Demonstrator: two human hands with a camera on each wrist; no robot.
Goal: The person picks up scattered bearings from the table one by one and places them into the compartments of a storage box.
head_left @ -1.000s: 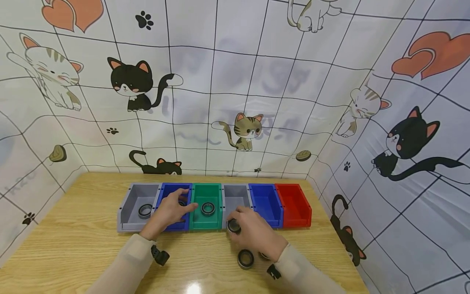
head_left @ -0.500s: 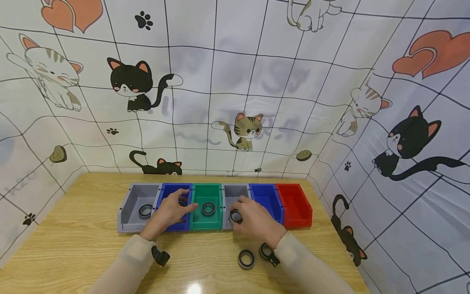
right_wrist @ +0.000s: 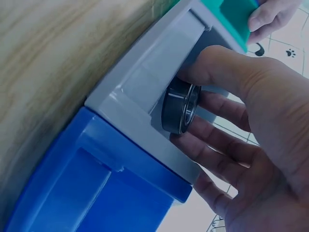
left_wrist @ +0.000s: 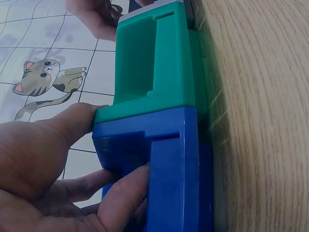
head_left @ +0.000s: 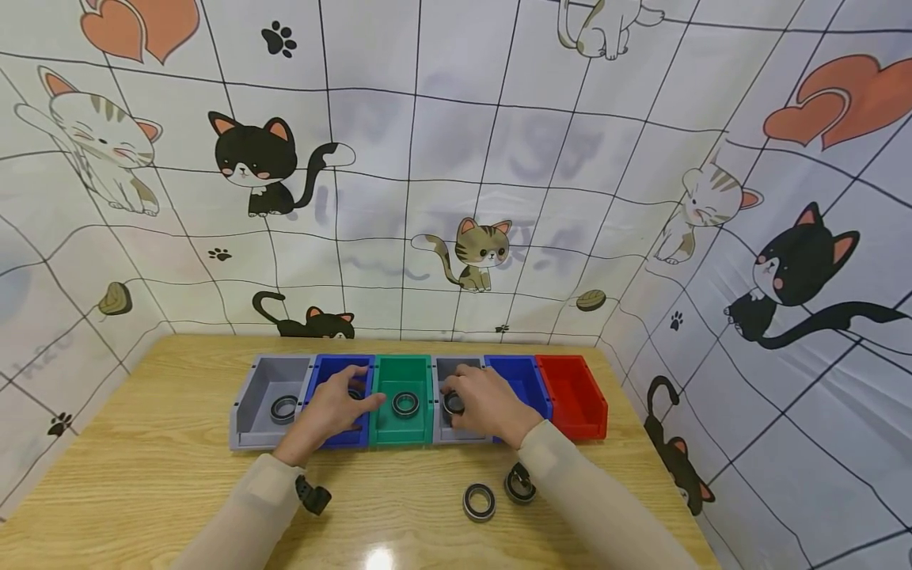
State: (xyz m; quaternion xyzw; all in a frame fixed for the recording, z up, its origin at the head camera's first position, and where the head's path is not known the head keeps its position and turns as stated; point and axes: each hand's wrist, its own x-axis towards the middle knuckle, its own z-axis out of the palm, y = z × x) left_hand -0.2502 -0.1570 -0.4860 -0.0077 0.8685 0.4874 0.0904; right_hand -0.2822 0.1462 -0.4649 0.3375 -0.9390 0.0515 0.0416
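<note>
Since a second ago the right hand (head_left: 484, 404) has carried its bearing (right_wrist: 180, 108) up from the table edge and now pinches it between thumb and fingers inside the second grey bin (head_left: 456, 370), not yet let go. Left grey bin (head_left: 251, 396), left blue bin (head_left: 324, 366) and green bin (head_left: 402, 372) each already hold a bearing; right blue bin (head_left: 523, 380) and red bin (head_left: 573, 396) show none. Two loose bearings (head_left: 479, 502) wait on the table (head_left: 142, 475), so roughly half done; left hand (head_left: 324, 416) lies flat-fingered over the left blue bin, steadying it.

Grey bin (head_left: 456, 396), black-and-steel bearing (right_wrist: 179, 108)
</note>
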